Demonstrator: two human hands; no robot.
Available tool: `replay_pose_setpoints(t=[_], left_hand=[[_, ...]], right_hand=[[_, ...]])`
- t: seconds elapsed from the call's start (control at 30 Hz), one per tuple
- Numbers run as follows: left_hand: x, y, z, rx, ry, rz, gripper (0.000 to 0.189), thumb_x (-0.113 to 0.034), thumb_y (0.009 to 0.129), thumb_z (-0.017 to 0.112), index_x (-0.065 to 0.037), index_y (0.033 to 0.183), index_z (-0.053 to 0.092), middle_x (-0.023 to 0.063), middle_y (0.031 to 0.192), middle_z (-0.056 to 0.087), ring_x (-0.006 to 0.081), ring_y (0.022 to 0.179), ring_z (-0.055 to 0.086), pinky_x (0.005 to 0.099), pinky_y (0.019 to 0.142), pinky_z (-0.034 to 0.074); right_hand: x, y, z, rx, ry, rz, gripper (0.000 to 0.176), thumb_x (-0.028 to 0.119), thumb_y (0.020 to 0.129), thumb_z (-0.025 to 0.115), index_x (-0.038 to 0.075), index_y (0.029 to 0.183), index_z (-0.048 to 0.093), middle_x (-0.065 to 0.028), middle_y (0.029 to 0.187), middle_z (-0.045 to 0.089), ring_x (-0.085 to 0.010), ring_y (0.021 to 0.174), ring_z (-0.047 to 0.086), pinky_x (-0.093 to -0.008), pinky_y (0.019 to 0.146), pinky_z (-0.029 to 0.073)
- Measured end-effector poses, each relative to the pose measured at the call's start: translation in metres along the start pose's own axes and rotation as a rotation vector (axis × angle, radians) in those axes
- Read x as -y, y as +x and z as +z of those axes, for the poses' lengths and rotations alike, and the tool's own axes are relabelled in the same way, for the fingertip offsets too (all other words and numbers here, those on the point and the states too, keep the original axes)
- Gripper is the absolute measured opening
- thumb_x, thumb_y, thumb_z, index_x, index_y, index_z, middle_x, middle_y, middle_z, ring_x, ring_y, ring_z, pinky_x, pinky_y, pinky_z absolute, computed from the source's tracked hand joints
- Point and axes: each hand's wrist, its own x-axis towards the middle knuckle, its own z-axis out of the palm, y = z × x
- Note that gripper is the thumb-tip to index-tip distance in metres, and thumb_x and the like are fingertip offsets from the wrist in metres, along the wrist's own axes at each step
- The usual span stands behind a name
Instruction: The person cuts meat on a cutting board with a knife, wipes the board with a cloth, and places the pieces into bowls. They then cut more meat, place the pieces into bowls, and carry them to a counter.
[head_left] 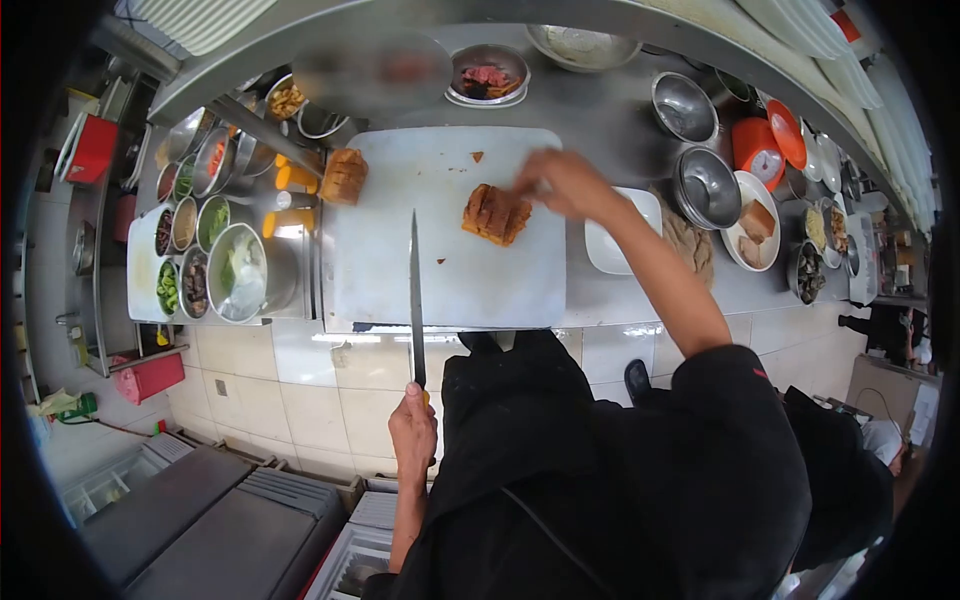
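My left hand (412, 435) is closed round the yellow handle of a long kitchen knife (416, 290). The blade points away from me over the near part of the white cutting board (390, 270). My right hand (565, 185) is above the board, fingers bent together at the right edge of a browned, sliced block of food (495, 215); anything between the fingertips is too small to make out. A second browned, sliced block (343, 177) sits at the board's left edge. Small brown crumbs (477, 157) are scattered on the board.
Steel containers of chopped vegetables (240, 272) and yellow-capped bottles (293, 178) stand left. On the right are a white tray (607, 240), steel bowls (708, 187), an oval plate (748, 190) with food pieces and a red scale (757, 150). A shelf edge (370, 15) spans the back.
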Motion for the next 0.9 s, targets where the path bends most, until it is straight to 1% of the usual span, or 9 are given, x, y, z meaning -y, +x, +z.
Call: replay_pose_setpoints(t=[0.07,0.1,0.13,0.2,0.23,0.3,0.37,0.6,0.9], left_hand=[[-0.005,-0.002,0.003,0.065,0.048,0.105,0.063,-0.055,0.1,0.039,-0.002,0.07,0.053,-0.0002,0.056,0.043,0.0071,0.048,0.041,0.0249,0.044,0.032],[-0.017,-0.004,0.005,0.117,0.123,0.071,0.064,-0.054,0.1,0.037,0.001,0.072,0.055,0.005,0.058,0.049,0.0132,0.053,0.048,0.0303,0.05,0.039],[-0.017,0.001,0.01,0.125,0.133,0.074,0.064,-0.054,0.1,0.037,0.001,0.072,0.055,0.005,0.058,0.049,0.0132,0.053,0.048,0.0303,0.05,0.039],[-0.015,0.01,0.023,0.164,0.313,0.218,0.067,-0.054,0.1,0.037,0.004,0.075,0.056,0.0125,0.062,0.055,0.0211,0.06,0.054,0.0373,0.059,0.044],[-0.025,0.008,0.03,0.184,0.361,0.225,0.068,-0.054,0.1,0.036,0.007,0.077,0.056,0.0214,0.067,0.059,0.0337,0.067,0.058,0.044,0.068,0.046],[-0.032,0.01,0.04,0.205,0.44,0.25,0.068,-0.054,0.1,0.036,0.006,0.078,0.057,0.0236,0.068,0.059,0.0381,0.068,0.058,0.0454,0.068,0.046],[-0.034,0.009,0.047,0.239,0.542,0.264,0.069,-0.054,0.1,0.034,0.007,0.079,0.058,0.0311,0.075,0.06,0.0496,0.076,0.058,0.0506,0.072,0.045],[-0.037,0.002,0.054,0.2,0.702,0.268,0.071,-0.053,0.101,0.031,0.008,0.08,0.06,0.0352,0.078,0.061,0.0528,0.083,0.059,0.0545,0.076,0.045],[-0.046,0.014,0.07,0.192,0.822,0.277,0.074,-0.05,0.102,0.029,0.011,0.081,0.063,0.0384,0.083,0.06,0.0548,0.089,0.058,0.0562,0.082,0.045]], right_hand=[[0.016,-0.053,0.009,0.082,0.0,0.135,0.032,-0.004,0.065,0.072,0.008,0.095,0.069,-0.0078,0.093,0.064,-0.0297,0.096,0.06,-0.0401,0.083,0.05],[0.017,-0.068,0.02,0.103,-0.035,0.151,0.034,-0.003,0.065,0.072,0.008,0.097,0.069,-0.0085,0.095,0.064,-0.0304,0.096,0.06,-0.0397,0.084,0.05],[0.017,-0.079,0.039,0.045,-0.005,0.209,0.033,-0.003,0.066,0.072,0.006,0.098,0.069,-0.0095,0.097,0.063,-0.0315,0.096,0.06,-0.0404,0.085,0.05],[0.023,-0.089,0.064,-0.008,0.051,0.32,0.027,0.0,0.07,0.068,0.006,0.097,0.069,-0.0085,0.102,0.062,-0.0313,0.104,0.057,-0.0415,0.089,0.049],[0.03,-0.092,0.069,-0.014,0.057,0.324,0.027,0.0,0.07,0.068,0.006,0.097,0.069,-0.0085,0.102,0.062,-0.0313,0.104,0.057,-0.0415,0.089,0.049],[0.041,-0.097,0.079,-0.261,0.229,0.528,0.025,0.003,0.071,0.07,0.005,0.095,0.068,-0.0098,0.103,0.062,-0.0336,0.101,0.057,-0.0418,0.088,0.049],[0.041,-0.103,0.092,-0.351,0.216,0.458,0.025,0.003,0.072,0.071,0.004,0.096,0.067,-0.0111,0.1,0.063,-0.034,0.098,0.058,-0.0413,0.085,0.049],[0.035,-0.108,0.108,-0.52,0.249,0.316,0.021,0.006,0.075,0.073,0.003,0.095,0.068,-0.0119,0.095,0.065,-0.0329,0.09,0.058,-0.0402,0.078,0.05],[0.029,-0.106,0.117,-0.541,0.2,0.284,0.022,0.005,0.074,0.073,0.004,0.095,0.069,-0.012,0.096,0.065,-0.0333,0.092,0.058,-0.0397,0.081,0.05]])
